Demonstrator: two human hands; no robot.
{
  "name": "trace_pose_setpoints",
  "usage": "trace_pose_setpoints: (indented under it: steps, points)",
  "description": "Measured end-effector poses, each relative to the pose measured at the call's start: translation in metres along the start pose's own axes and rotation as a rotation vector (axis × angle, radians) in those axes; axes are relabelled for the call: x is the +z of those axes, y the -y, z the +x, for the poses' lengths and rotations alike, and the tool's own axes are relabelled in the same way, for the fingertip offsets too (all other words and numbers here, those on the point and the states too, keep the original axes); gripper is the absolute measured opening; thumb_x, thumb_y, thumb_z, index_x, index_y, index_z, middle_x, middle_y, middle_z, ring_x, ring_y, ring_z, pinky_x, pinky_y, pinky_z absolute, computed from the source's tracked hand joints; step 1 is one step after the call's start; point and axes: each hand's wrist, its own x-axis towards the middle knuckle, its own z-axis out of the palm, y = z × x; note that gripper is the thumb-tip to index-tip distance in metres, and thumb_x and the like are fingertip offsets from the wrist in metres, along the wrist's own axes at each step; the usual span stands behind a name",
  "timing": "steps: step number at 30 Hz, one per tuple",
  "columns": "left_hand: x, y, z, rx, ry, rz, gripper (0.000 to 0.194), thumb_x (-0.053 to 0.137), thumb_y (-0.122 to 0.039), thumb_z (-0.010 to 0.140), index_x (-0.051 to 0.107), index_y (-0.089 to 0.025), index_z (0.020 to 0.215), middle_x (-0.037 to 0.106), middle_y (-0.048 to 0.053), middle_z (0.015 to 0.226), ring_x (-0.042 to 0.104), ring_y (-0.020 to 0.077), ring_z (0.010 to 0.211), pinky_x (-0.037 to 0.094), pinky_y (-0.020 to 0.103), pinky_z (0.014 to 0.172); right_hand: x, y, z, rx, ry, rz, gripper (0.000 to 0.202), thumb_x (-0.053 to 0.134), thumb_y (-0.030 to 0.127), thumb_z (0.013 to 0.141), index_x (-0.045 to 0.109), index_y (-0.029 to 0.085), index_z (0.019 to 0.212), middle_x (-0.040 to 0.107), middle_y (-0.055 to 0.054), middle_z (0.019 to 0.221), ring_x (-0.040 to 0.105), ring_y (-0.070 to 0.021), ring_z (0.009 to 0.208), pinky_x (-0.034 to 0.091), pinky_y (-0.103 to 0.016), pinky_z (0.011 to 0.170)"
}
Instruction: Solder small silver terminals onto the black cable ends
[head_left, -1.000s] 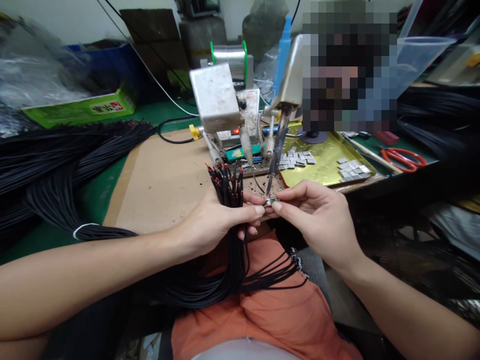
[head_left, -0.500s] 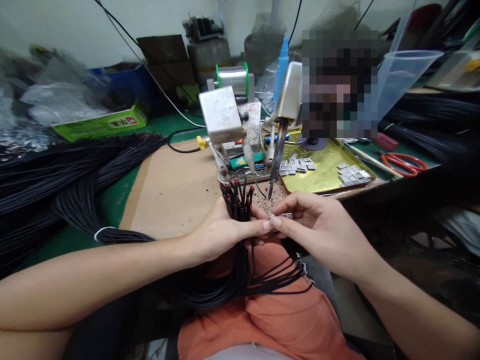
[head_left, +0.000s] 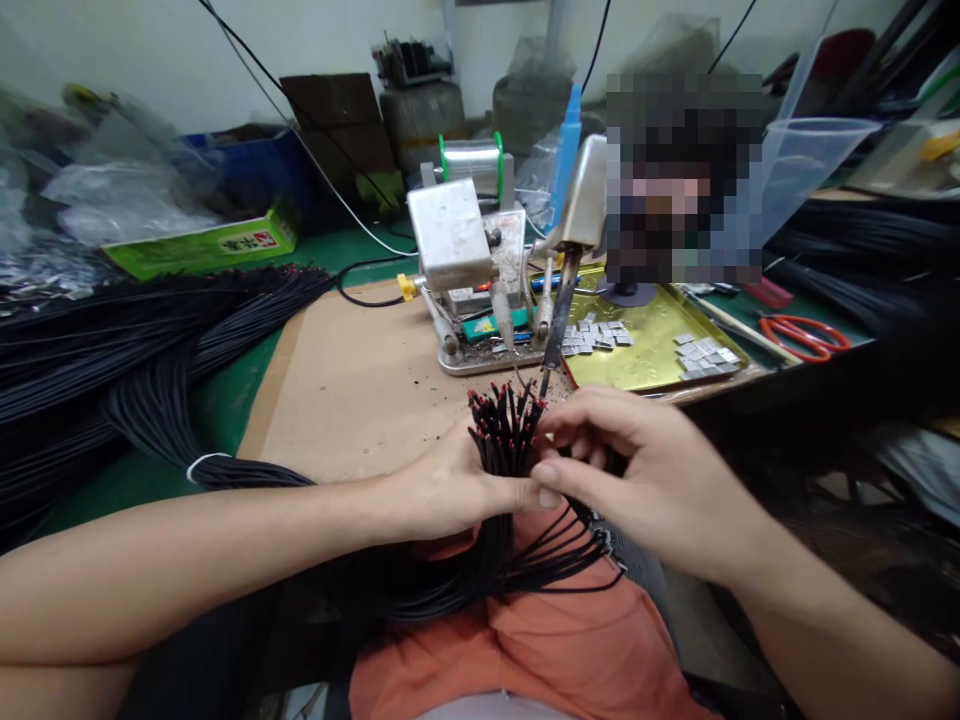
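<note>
My left hand [head_left: 457, 490] is wrapped round a bundle of black cables [head_left: 504, 430] whose stripped ends show red tips, pointing up. At the right side of that bundle, my right hand [head_left: 630, 460] has its fingers curled and its thumb near my left thumb; what it holds, if anything, is hidden. Just behind the bundle, a soldering iron [head_left: 559, 320] points down from its mount. Several cables with metal connectors [head_left: 611, 548] on their ends hang over the orange-clad lap.
A soldering stand [head_left: 450, 235] with a solder spool [head_left: 471, 165] stands behind the cardboard [head_left: 330, 370]. Right of it lie a gold tray [head_left: 652, 350] with metal connectors and red-handled scissors [head_left: 806, 338]. More black cables [head_left: 165, 390] lie at left. A person is behind the tray.
My left hand and the cable bundle have shifted slightly right and down. The metal connector seen between my fingers is no longer visible, and my right fingers now sit against the bundle.
</note>
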Motion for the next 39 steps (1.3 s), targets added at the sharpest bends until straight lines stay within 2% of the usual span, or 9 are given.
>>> trace_pose_setpoints:
  steps: [2,5,8,12,15,18,23,33,39]
  points:
    - [0.001,0.0,0.0,0.041,0.028,0.042,0.02,0.079,-0.019,0.075,0.07,-0.015,0.092,0.067,0.002,0.092,0.061,0.0185,0.092,0.051,0.03,0.084,0.017,0.005,-0.002,-0.058,-0.065,-0.005,0.007,0.073,0.023,0.083,0.067,0.02,0.08,0.064,-0.002,0.078,0.058,-0.0138,0.066,0.047,-0.027,0.057]
    - [0.001,0.001,0.0,0.027,0.009,0.08,0.017,0.078,-0.025,0.078,0.068,-0.015,0.087,0.066,0.002,0.085,0.061,0.0182,0.084,0.052,0.03,0.078,0.024,0.004,-0.005,-0.053,-0.13,-0.007,0.012,0.068,0.02,0.087,0.066,0.02,0.075,0.064,-0.002,0.075,0.059,-0.0144,0.068,0.046,-0.028,0.06]
    - [-0.001,0.005,-0.001,0.009,0.0,-0.018,0.022,0.073,-0.035,0.083,0.066,-0.015,0.085,0.066,0.003,0.079,0.062,0.0179,0.077,0.053,0.031,0.075,0.015,0.001,-0.006,0.076,-0.107,0.128,0.011,0.067,0.022,0.089,0.07,0.021,0.079,0.069,-0.002,0.076,0.063,-0.0159,0.069,0.051,-0.029,0.064]
    - [-0.003,0.009,-0.002,0.016,-0.054,-0.084,0.026,0.066,-0.037,0.089,0.069,-0.012,0.083,0.066,0.005,0.077,0.063,0.0166,0.075,0.053,0.029,0.075,0.001,-0.002,-0.002,0.237,0.037,0.389,0.009,0.067,0.024,0.089,0.073,0.021,0.083,0.074,-0.002,0.079,0.069,-0.0167,0.073,0.056,-0.027,0.069]
    - [-0.004,0.006,-0.002,0.013,-0.075,-0.022,0.025,0.067,-0.036,0.089,0.07,-0.012,0.083,0.065,0.003,0.073,0.061,0.0146,0.07,0.05,0.025,0.068,-0.003,-0.005,0.0,0.252,0.099,0.421,0.009,0.068,0.025,0.089,0.074,0.021,0.083,0.074,0.0,0.079,0.069,-0.0149,0.075,0.056,-0.024,0.07]
    - [-0.005,0.002,-0.003,-0.009,-0.063,0.034,0.021,0.07,-0.033,0.087,0.07,-0.013,0.084,0.062,0.0,0.065,0.058,0.0122,0.063,0.048,0.023,0.062,-0.002,-0.006,0.001,0.23,0.09,0.431,0.01,0.067,0.026,0.09,0.074,0.021,0.084,0.074,-0.001,0.081,0.069,-0.015,0.075,0.056,-0.025,0.071]
    - [-0.003,0.002,-0.003,-0.049,-0.182,0.041,0.019,0.076,-0.032,0.081,0.07,-0.014,0.084,0.063,0.0,0.065,0.056,0.0114,0.058,0.046,0.022,0.055,-0.002,-0.006,0.0,0.206,0.058,0.328,0.012,0.066,0.025,0.09,0.078,0.023,0.092,0.077,-0.002,0.089,0.071,-0.018,0.082,0.056,-0.029,0.076]
    - [-0.002,-0.001,-0.004,-0.051,-0.182,0.026,0.02,0.077,-0.03,0.081,0.069,-0.012,0.084,0.062,-0.001,0.065,0.055,0.0094,0.058,0.046,0.019,0.054,-0.009,-0.016,0.0,0.302,0.042,0.283,0.008,0.072,0.027,0.084,0.079,0.022,0.084,0.077,-0.002,0.08,0.065,-0.0154,0.07,0.05,-0.025,0.062]
    - [-0.003,0.003,-0.002,-0.054,-0.147,-0.039,0.018,0.077,-0.027,0.081,0.067,-0.012,0.082,0.061,-0.002,0.065,0.055,0.0095,0.06,0.047,0.02,0.055,0.011,-0.006,-0.003,0.297,-0.036,0.469,0.009,0.072,0.024,0.084,0.076,0.02,0.077,0.074,0.001,0.074,0.064,-0.0106,0.065,0.048,-0.021,0.06]
